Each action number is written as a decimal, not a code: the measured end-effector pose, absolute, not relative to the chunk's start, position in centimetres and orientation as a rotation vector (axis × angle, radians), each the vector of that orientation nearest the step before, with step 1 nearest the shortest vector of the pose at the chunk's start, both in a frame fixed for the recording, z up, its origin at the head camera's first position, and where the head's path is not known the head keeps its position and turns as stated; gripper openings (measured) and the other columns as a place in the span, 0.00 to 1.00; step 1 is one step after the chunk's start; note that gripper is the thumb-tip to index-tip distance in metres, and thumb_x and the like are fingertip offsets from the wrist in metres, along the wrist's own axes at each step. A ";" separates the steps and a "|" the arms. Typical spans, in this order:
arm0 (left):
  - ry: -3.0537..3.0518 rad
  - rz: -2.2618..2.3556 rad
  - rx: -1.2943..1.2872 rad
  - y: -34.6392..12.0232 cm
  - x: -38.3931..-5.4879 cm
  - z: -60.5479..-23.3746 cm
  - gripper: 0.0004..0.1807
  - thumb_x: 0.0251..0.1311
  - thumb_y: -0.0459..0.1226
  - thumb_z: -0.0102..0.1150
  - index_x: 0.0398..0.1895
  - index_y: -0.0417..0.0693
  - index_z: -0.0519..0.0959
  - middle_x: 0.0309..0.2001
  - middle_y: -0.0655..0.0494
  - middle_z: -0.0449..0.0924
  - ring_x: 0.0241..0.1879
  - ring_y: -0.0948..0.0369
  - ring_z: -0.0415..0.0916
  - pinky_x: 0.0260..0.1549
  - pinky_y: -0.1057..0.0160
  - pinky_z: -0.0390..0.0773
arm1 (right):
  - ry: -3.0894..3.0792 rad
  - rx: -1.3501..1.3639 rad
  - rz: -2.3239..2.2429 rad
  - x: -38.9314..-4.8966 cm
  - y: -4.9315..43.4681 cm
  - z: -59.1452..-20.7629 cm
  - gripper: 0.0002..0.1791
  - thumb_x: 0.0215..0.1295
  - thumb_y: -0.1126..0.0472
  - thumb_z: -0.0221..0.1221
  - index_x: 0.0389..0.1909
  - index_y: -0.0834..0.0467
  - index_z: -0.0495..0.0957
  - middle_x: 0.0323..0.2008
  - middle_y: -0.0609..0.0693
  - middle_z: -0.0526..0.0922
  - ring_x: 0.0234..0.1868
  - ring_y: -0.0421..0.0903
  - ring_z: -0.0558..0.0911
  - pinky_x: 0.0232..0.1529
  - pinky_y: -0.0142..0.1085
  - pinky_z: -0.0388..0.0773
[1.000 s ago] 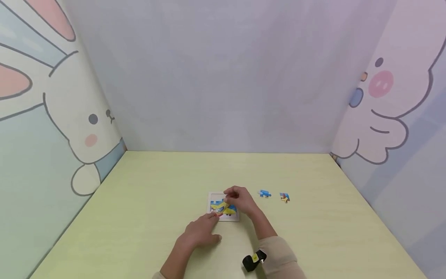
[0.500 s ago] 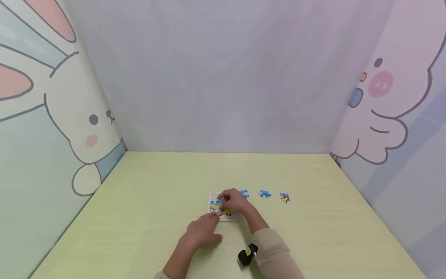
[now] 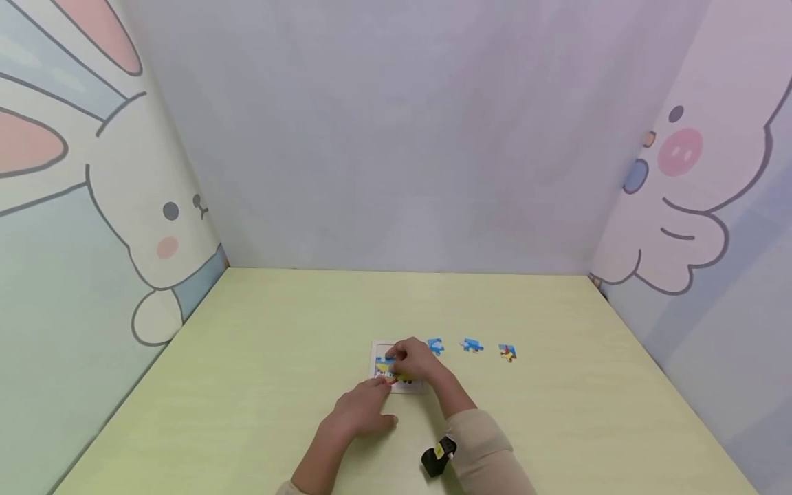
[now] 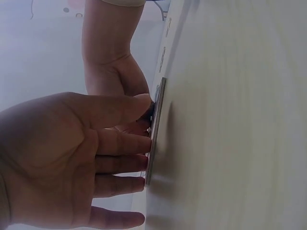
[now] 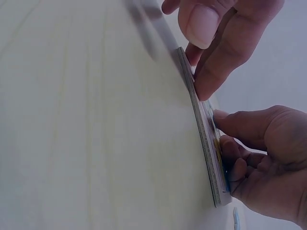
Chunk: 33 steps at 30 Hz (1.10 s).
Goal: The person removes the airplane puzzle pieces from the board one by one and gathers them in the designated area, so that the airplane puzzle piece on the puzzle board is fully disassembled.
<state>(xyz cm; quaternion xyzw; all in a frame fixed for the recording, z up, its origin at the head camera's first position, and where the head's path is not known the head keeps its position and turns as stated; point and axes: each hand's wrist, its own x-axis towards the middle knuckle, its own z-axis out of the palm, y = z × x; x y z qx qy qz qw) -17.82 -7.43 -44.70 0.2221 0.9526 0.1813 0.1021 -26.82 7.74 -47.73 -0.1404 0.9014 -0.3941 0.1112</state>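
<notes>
One left hand (image 3: pixel 364 410) and one right hand (image 3: pixel 413 359), two in all, meet at one puzzle tray (image 3: pixel 374 359) on a single counter (image 3: pixel 297 330). Three loose puzzle pieces (image 3: pixel 472 345) lie to the right; those inside the tray are partly covered and cannot be counted. Two beige sleeves (image 3: pixel 485 440) show at the near side, with one black device (image 3: pixel 438 457). Three walls (image 3: pixel 396 137) carry two cartoon animals (image 3: pixel 148 220), one left, one right.

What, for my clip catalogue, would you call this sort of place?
Perhaps a children's play corner: a white cartoon rabbit and pink-snouted cartoon pig on pastel walls, and a pale-framed rectangular jigsaw on a yellow-green tabletop.
</notes>
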 end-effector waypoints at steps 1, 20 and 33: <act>2.812 0.535 0.655 -7.4 -17.8 -44.7 0.29 0.52 0.44 0.63 0.54 0.36 0.74 0.59 0.44 0.69 0.58 0.47 0.66 0.47 0.47 0.72 | 2.651 -0.415 -1.159 -26.8 7.7 -47.7 0.09 0.56 0.67 0.62 0.39 0.60 0.82 0.23 0.48 0.72 0.26 0.44 0.71 0.27 0.34 0.68; 2.802 0.556 0.649 -7.5 -18.1 -44.6 0.32 0.52 0.44 0.63 0.57 0.34 0.72 0.61 0.42 0.66 0.60 0.46 0.63 0.48 0.45 0.70 | 2.613 -0.432 -1.424 -26.8 7.9 -47.9 0.06 0.59 0.72 0.58 0.34 0.59 0.75 0.27 0.49 0.73 0.29 0.45 0.72 0.29 0.33 0.71; 2.775 0.554 0.636 -7.5 -17.9 -44.4 0.30 0.53 0.44 0.64 0.55 0.35 0.74 0.58 0.44 0.69 0.58 0.48 0.66 0.47 0.47 0.71 | 2.578 -0.498 -1.607 -25.8 8.7 -48.0 0.06 0.61 0.74 0.55 0.36 0.62 0.76 0.25 0.49 0.72 0.26 0.43 0.70 0.25 0.31 0.69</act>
